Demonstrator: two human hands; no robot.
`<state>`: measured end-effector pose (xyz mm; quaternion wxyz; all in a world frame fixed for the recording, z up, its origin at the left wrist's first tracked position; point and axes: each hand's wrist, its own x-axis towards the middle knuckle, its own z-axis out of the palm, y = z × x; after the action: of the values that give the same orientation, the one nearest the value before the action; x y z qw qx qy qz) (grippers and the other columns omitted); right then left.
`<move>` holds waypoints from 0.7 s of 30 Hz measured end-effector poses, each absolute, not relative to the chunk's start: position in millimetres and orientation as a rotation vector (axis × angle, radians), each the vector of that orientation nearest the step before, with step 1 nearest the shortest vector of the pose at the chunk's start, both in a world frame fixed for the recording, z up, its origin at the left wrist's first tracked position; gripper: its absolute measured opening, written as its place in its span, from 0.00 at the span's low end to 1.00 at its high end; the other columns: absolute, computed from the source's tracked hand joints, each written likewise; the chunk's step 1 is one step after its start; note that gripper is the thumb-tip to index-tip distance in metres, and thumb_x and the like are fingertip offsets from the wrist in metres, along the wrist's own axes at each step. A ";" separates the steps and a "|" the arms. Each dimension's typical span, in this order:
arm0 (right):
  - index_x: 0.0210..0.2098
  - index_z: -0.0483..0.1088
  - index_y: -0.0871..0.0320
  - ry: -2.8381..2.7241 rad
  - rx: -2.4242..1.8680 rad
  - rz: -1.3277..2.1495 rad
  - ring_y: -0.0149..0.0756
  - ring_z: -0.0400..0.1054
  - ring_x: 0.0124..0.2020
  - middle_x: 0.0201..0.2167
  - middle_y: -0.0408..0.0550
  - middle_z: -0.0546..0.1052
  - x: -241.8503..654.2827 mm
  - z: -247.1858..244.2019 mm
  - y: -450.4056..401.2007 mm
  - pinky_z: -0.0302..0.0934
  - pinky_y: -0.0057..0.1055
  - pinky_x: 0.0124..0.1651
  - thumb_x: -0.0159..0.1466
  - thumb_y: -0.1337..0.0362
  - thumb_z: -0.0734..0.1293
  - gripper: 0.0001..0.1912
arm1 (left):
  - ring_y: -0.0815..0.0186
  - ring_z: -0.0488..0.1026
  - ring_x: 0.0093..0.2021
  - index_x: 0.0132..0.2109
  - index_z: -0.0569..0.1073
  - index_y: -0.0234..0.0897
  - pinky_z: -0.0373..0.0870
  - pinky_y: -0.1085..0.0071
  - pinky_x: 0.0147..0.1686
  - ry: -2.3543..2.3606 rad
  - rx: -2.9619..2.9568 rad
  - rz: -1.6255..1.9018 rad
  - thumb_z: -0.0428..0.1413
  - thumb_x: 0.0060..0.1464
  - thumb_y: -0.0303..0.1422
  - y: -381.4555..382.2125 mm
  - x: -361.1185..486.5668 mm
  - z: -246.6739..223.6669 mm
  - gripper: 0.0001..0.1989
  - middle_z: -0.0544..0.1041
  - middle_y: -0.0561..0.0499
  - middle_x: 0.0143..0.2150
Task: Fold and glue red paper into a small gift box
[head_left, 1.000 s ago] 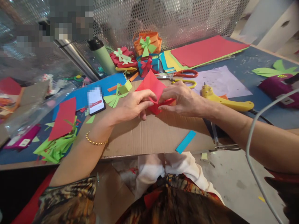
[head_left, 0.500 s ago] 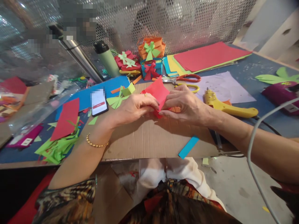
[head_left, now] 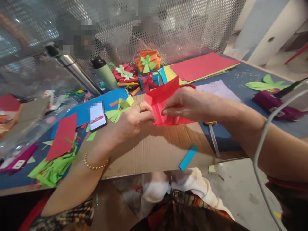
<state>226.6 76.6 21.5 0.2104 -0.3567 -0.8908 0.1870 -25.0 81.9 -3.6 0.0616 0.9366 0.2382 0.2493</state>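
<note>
A folded red paper piece [head_left: 166,91] stands partly opened over the brown cardboard [head_left: 154,150], with creases and raised flaps. My left hand [head_left: 138,118] pinches its lower left edge, thumb and fingers together. My right hand [head_left: 183,102] is at its right side, fingers bent over the inner folds; the fingertips touch or nearly touch the paper, and whether they grip it cannot be told. A short blue paper strip [head_left: 188,158] lies on the cardboard near the front edge.
A phone [head_left: 98,116] and green paper strips [head_left: 54,166] lie left. Behind are small paper baskets [head_left: 147,61], a green bottle [head_left: 104,73] and red sheets [head_left: 204,65]. A purple glue gun [head_left: 274,102] is at right, and a grey cable [head_left: 261,144] crosses the right arm.
The red paper has been spread wider and now shows its inner folds. My right hand has risen and loosened from the pinch at the lower edge. The view has shifted slightly.
</note>
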 end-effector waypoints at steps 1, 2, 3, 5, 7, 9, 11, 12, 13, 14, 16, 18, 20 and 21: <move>0.19 0.66 0.56 -2.451 -1.009 0.548 0.28 0.54 0.21 0.17 0.40 0.67 227.8 23.3 79.9 0.49 0.31 0.26 0.66 0.67 0.66 0.18 | 0.65 0.76 0.42 0.40 0.79 0.41 0.72 0.69 0.41 0.704 2.870 0.816 0.51 0.65 0.22 81.0 -24.5 -3.8 0.14 0.79 0.48 0.42; 0.19 0.67 0.57 -2.424 -1.040 0.563 0.28 0.55 0.21 0.18 0.40 0.67 228.2 23.9 82.7 0.49 0.31 0.26 0.66 0.68 0.66 0.17 | 0.65 0.76 0.43 0.41 0.79 0.41 0.72 0.68 0.42 0.687 2.905 0.874 0.50 0.66 0.22 79.7 -24.0 -3.8 0.14 0.80 0.48 0.43; 0.19 0.67 0.57 -2.402 -1.084 0.566 0.27 0.55 0.21 0.18 0.40 0.67 227.8 23.8 84.7 0.48 0.31 0.26 0.65 0.69 0.67 0.17 | 0.65 0.76 0.44 0.42 0.79 0.41 0.73 0.68 0.44 0.679 2.938 0.916 0.50 0.66 0.21 77.9 -23.4 -3.5 0.14 0.80 0.48 0.44; 0.19 0.67 0.58 -2.371 -1.183 0.577 0.27 0.54 0.21 0.16 0.39 0.65 225.3 22.4 85.7 0.47 0.31 0.26 0.65 0.70 0.67 0.17 | 0.65 0.77 0.45 0.44 0.78 0.41 0.73 0.69 0.44 0.693 3.019 0.928 0.49 0.67 0.21 72.5 -21.9 -2.2 0.15 0.80 0.48 0.46; 0.21 0.71 0.58 -2.360 -1.245 0.629 0.27 0.55 0.20 0.16 0.39 0.65 221.8 21.4 83.2 0.48 0.31 0.26 0.65 0.68 0.68 0.16 | 0.65 0.78 0.44 0.46 0.78 0.40 0.74 0.69 0.42 0.723 3.130 0.858 0.47 0.70 0.23 65.8 -20.0 -0.6 0.15 0.81 0.46 0.48; 0.25 0.75 0.59 -2.348 -1.267 0.698 0.27 0.57 0.21 0.18 0.40 0.68 219.0 20.9 79.0 0.49 0.31 0.25 0.66 0.65 0.69 0.13 | 0.63 0.79 0.45 0.47 0.78 0.38 0.76 0.67 0.42 0.686 3.272 0.795 0.46 0.72 0.26 59.7 -17.6 0.8 0.15 0.80 0.43 0.51; 0.29 0.77 0.60 -2.310 -1.251 0.831 0.27 0.60 0.22 0.20 0.42 0.72 217.2 20.1 75.2 0.53 0.30 0.26 0.67 0.66 0.68 0.10 | 0.61 0.79 0.47 0.47 0.77 0.36 0.76 0.67 0.44 0.602 3.388 0.782 0.46 0.73 0.27 55.8 -15.3 1.9 0.14 0.80 0.42 0.51; 0.31 0.78 0.60 -2.268 -1.231 0.937 0.28 0.63 0.23 0.22 0.42 0.73 216.6 19.2 73.9 0.55 0.29 0.26 0.67 0.67 0.68 0.08 | 0.61 0.79 0.48 0.46 0.77 0.35 0.77 0.67 0.45 0.576 3.422 0.778 0.46 0.73 0.27 54.7 -14.3 2.6 0.14 0.80 0.42 0.51; 0.34 0.78 0.60 -2.208 -1.206 1.054 0.28 0.65 0.23 0.22 0.43 0.74 216.0 18.0 73.0 0.57 0.28 0.26 0.67 0.68 0.67 0.07 | 0.62 0.79 0.48 0.46 0.77 0.35 0.76 0.67 0.45 0.571 3.440 0.775 0.46 0.73 0.27 54.1 -13.6 3.3 0.14 0.80 0.43 0.51; 0.36 0.78 0.60 -2.143 -1.177 1.169 0.29 0.66 0.23 0.23 0.43 0.75 215.5 16.4 72.5 0.59 0.28 0.26 0.67 0.69 0.67 0.06 | 0.63 0.78 0.47 0.45 0.77 0.36 0.76 0.68 0.45 0.588 3.445 0.769 0.45 0.73 0.27 53.9 -13.2 4.1 0.15 0.80 0.44 0.50; 0.38 0.78 0.60 -2.053 -1.139 1.313 0.29 0.67 0.22 0.22 0.42 0.74 214.5 12.8 72.4 0.60 0.29 0.26 0.67 0.68 0.67 0.06 | 0.63 0.78 0.46 0.45 0.77 0.36 0.76 0.68 0.44 0.635 3.424 0.737 0.44 0.74 0.26 54.3 -13.2 5.5 0.16 0.80 0.45 0.48; 0.38 0.77 0.59 -2.068 -1.168 1.230 0.30 0.66 0.22 0.23 0.43 0.75 213.9 9.3 72.7 0.60 0.30 0.26 0.67 0.66 0.68 0.05 | 0.63 0.78 0.44 0.47 0.77 0.36 0.75 0.66 0.44 0.715 3.365 0.719 0.43 0.73 0.26 55.4 -13.8 6.0 0.17 0.80 0.45 0.46; 0.38 0.77 0.59 -2.143 -1.219 0.914 0.32 0.68 0.24 0.26 0.45 0.77 214.0 6.3 72.5 0.60 0.32 0.28 0.66 0.66 0.69 0.05 | 0.61 0.78 0.43 0.48 0.78 0.36 0.75 0.64 0.44 0.850 3.269 0.685 0.44 0.72 0.24 56.7 -14.2 5.1 0.17 0.80 0.44 0.45; 0.37 0.77 0.59 -2.177 -1.220 0.723 0.34 0.69 0.26 0.28 0.47 0.78 214.4 4.9 72.2 0.61 0.34 0.31 0.66 0.66 0.68 0.05 | 0.61 0.78 0.42 0.48 0.79 0.37 0.75 0.64 0.44 0.929 3.213 0.676 0.46 0.71 0.24 57.4 -14.1 4.2 0.16 0.81 0.44 0.44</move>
<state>214.4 72.2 4.9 0.2684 -0.4522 -0.8072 0.2682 -14.1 57.4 4.2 -0.1349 0.9331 0.2696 0.1962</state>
